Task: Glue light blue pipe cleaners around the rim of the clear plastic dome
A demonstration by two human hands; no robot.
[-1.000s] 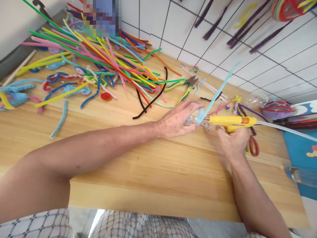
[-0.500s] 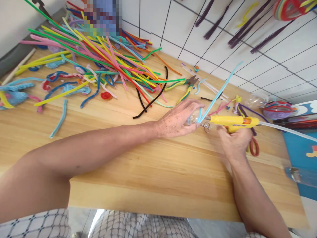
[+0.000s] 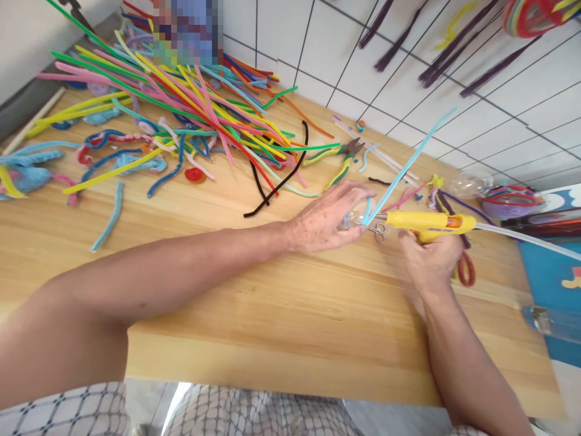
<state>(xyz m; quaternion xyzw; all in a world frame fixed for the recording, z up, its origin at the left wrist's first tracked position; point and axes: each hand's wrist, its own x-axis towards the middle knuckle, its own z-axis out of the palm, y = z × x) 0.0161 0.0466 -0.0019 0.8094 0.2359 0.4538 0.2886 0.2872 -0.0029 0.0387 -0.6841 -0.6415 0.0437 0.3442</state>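
My left hand (image 3: 329, 218) is closed around a clear, rounded plastic piece (image 3: 356, 214), mostly hidden by the fingers. A light blue pipe cleaner (image 3: 408, 166) bends at that piece, and its long end slants up to the right. In my right hand (image 3: 431, 257) is a yellow hot glue gun (image 3: 429, 224), gripped by its handle. Its metal nozzle points left and meets the bend of the pipe cleaner, or comes very close. A long translucent glue stick (image 3: 526, 236) runs out of the gun's back. Small scissors (image 3: 379, 231) lie just below the nozzle.
Many coloured pipe cleaners (image 3: 181, 103) heap at the back left. Green-and-yellow pliers (image 3: 342, 158) lie behind my left hand. A clear plastic ball (image 3: 472, 181) and a wound purple-and-red ball (image 3: 511, 200) sit at the right. Dark purple tassels (image 3: 390, 36) hang before the tiled wall.
The free end of the light blue pipe cleaner has swung slightly to the right. Both hands and the glue gun stay nearly in place.
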